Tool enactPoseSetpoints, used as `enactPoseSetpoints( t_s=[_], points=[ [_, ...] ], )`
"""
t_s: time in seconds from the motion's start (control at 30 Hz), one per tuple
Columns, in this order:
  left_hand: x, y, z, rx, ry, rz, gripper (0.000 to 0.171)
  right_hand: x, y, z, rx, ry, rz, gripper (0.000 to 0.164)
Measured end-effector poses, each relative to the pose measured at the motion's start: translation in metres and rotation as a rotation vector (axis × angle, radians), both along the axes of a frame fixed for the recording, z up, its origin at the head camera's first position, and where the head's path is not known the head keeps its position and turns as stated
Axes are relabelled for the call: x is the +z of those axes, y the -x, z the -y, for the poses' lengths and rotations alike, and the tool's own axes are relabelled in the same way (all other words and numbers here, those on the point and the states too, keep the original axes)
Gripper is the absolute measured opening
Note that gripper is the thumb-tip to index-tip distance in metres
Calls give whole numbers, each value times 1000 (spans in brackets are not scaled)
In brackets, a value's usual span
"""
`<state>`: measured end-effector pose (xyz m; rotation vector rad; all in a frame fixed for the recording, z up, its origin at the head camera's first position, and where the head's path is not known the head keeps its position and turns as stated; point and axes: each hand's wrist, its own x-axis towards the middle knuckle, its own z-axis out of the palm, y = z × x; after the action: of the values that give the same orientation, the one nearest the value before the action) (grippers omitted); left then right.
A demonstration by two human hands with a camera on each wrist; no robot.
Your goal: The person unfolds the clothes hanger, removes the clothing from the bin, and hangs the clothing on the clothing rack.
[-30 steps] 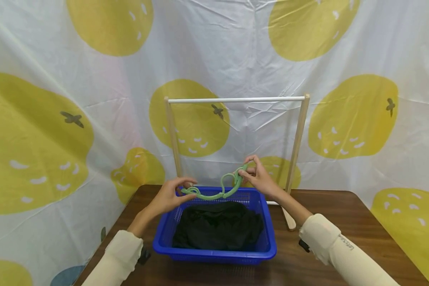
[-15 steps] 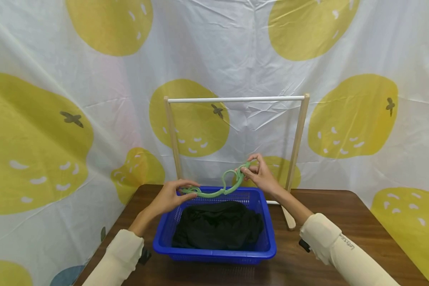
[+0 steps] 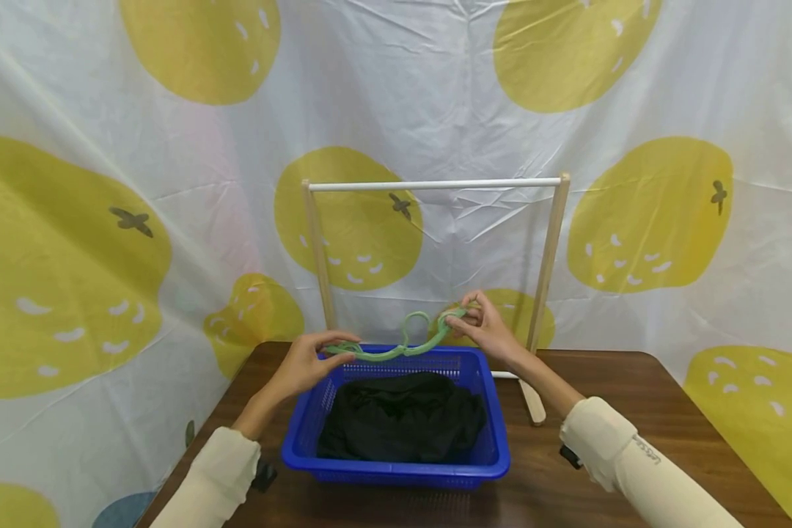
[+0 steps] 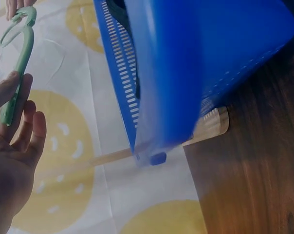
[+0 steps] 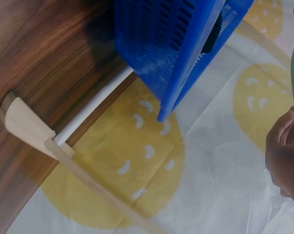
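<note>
A green clothes hanger [image 3: 404, 352] is held up above the far part of a blue basket [image 3: 396, 467], its hook loop pointing upward. My left hand [image 3: 306, 364] pinches the hanger's left end between thumb and fingers; the left wrist view also shows this grip on the hanger [image 4: 23, 58]. Higher up, my right hand [image 3: 488, 328] pinches the other end, so the hanger slopes upward to the right. Dark cloth [image 3: 402, 418] lies bunched inside the basket, its shape not readable. At its right edge, the right wrist view catches only part of the right hand [image 5: 285, 156].
Behind the basket stands a rack with wooden posts [image 3: 549, 264] and a white top bar [image 3: 435, 185]. One wooden foot [image 3: 533, 403] rests on the brown table [image 3: 607, 411] right of the basket. A fruit-patterned curtain [image 3: 237, 147] hangs behind.
The hanger has turned so its hook loop stands more upright and further left. My left hand has shifted slightly left, and my right hand slightly right.
</note>
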<state>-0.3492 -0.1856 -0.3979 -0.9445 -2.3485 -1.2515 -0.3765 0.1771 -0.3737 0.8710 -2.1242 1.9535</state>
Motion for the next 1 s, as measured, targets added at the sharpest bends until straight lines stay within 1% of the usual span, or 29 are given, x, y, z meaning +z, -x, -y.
enactPoseSetpoints(
  t_s=[0.17,0.27,0.37,0.5,0.57,0.63,0.77,0.8,0.93,1.0],
  points=[
    [-1,-1,3,13,-49,1,26,-4,-1,-10,0,-58,34,25],
    [-1,-1,5,20,-68,16,25,-7,-2,-15,-14,-109,40,30],
    [-1,0,6,19,-85,32,25,-11,-2,-18,-38,-192,-18,35],
    [-2,2,7,4,-124,28,25,-15,-2,-20,-80,-310,-172,35],
    [-3,2,7,-2,-144,22,26,-16,-2,-21,-102,-345,-223,32],
    [-3,2,6,3,-156,21,26,-17,-2,-21,-114,-357,-242,30],
    [-1,1,3,33,-173,36,26,-18,-2,-21,-129,-374,-240,30],
    [0,0,2,41,-179,42,26,-19,-2,-20,-128,-376,-238,31],
    [12,-13,-4,57,-216,62,26,-19,-3,-18,-110,-382,-243,32],
    [17,-20,-7,49,-243,60,26,-20,-4,-16,-96,-382,-245,32]
  ],
)
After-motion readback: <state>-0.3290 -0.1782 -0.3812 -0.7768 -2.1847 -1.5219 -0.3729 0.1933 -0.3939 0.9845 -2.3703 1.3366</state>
